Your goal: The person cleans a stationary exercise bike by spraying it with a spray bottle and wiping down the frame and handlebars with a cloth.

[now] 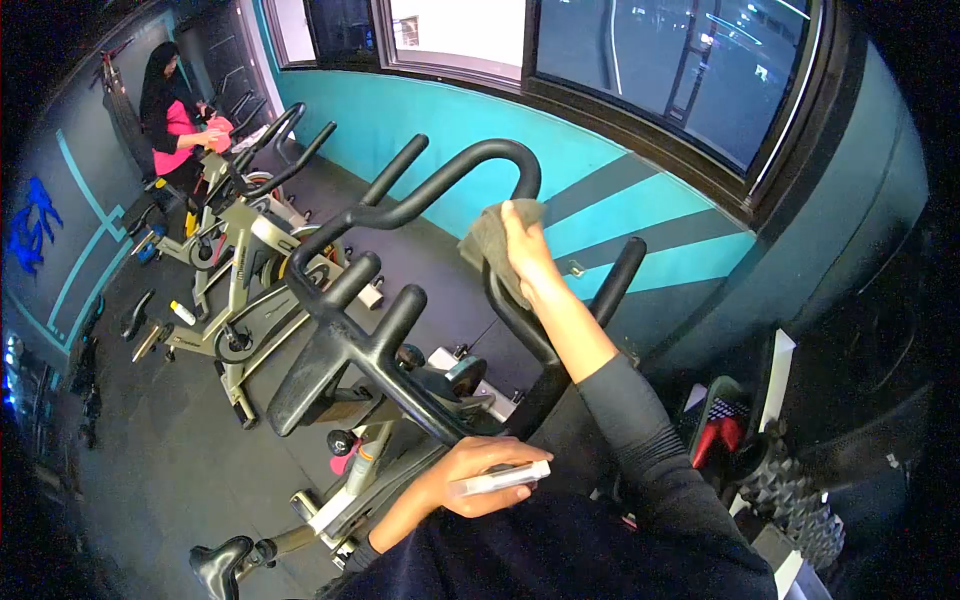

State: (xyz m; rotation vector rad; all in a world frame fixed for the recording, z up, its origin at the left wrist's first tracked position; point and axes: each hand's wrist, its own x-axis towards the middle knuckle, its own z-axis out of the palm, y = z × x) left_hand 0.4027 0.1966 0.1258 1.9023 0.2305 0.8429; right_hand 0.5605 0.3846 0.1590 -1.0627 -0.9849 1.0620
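My right hand (pixel 530 255) is wrapped round a grey-green cloth (pixel 487 238) and presses it against the far curved bar of a black exercise bike handlebar (pixel 440 195). In my left hand (pixel 480 472), near the handlebar's close side, is a slim clear bottle with a white cap (pixel 505 479), lying on its side between thumb and fingers. Its lower part is covered by the hand. The handlebar's grips and its central black panel (pixel 318 372) are to the left of both hands.
More exercise bikes (pixel 250 240) stand to the left. Beyond them, a person in black and pink (pixel 172 125) holds a pinkish cloth (pixel 219 133). A yellow-capped white bottle (pixel 183 313) is on the near bike. A dark textured roller (pixel 795 510) stands at right, below the window (pixel 660 80).
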